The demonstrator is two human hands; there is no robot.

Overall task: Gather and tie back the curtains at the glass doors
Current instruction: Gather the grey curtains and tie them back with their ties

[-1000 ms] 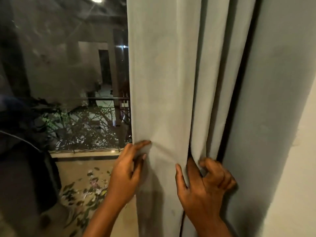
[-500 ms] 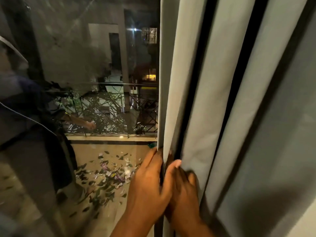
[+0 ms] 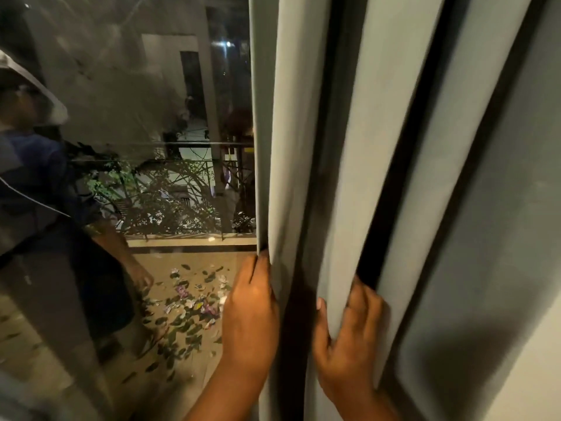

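A person works at a pale grey-green fabric curtain (image 3: 373,147) hanging in long vertical pleats beside a glass door pane (image 3: 127,117) at night. The curtain fills the frame from about 12 o'clock round to 5 o'clock, the glass the side from 7 to 11 o'clock. The left hand (image 3: 250,317) lies along the curtain's leading edge at about 6 o'clock, fingers held close together and pointing up, their tips tucked into the first fold; whether they pinch the cloth cannot be told. The right hand (image 3: 346,344), just beside it across a dark gap between pleats, grips the next pleat, thumb on the near face and fingers curled behind it. Beyond the glass, fallen leaves and petals (image 3: 188,311) litter a tan balcony floor below a dark metal railing (image 3: 194,144).
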